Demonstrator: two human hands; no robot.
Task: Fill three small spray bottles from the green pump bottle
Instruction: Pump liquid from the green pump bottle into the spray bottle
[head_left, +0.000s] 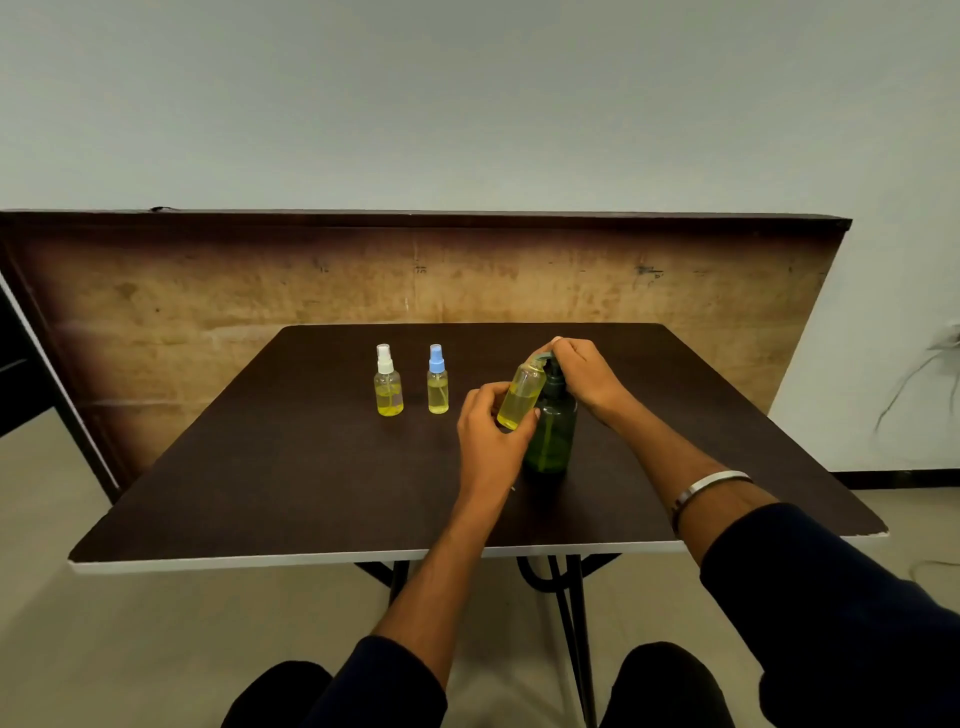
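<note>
Holding an uncapped spray bottle (520, 396) under the pump, left hand (491, 434)

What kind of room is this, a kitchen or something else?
Probably a plain spare or work room, not a kitchen. A bare white wall, a dark folding-style table and a big wooden board leaning behind it suggest that.

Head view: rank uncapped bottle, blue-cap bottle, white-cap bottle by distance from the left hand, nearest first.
1. Uncapped bottle: held tilted in the left hand, at the pump.
2. Blue-cap bottle: standing just left of the hand.
3. White-cap bottle: farther left.
</note>
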